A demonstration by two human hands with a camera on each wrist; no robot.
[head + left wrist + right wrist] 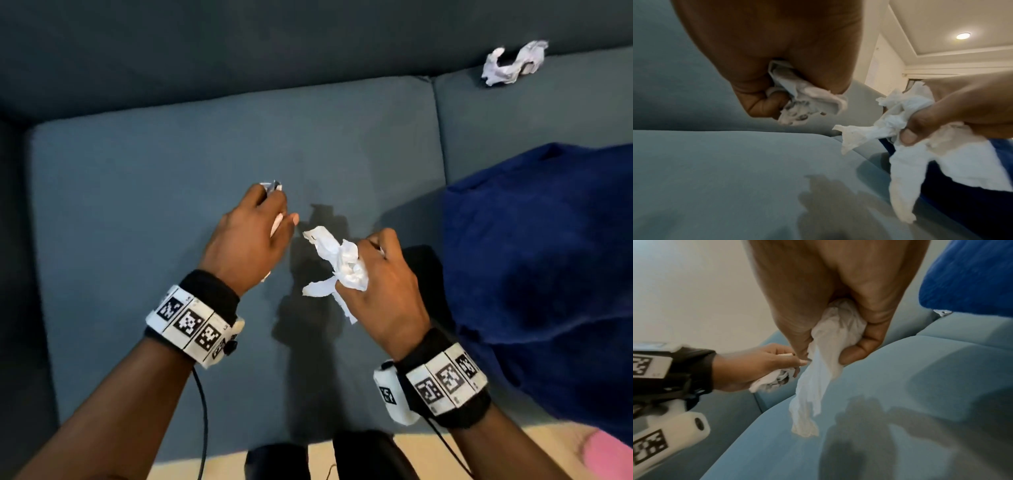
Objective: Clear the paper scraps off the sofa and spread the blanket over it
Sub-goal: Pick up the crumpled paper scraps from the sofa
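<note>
Both hands hover above the teal sofa seat. My left hand grips a crumpled printed paper scrap, whose tip shows past the fingers. My right hand clutches a bunch of white tissue scraps, which hang down from the fist. Another crumpled scrap lies on the right seat cushion by the backrest. The dark blue blanket sits heaped on the right cushion, just right of my right hand.
The sofa backrest runs across the top and an armrest closes the left side. Pale floor and a pink thing show at the lower right. My dark-clad legs stand at the sofa's front edge.
</note>
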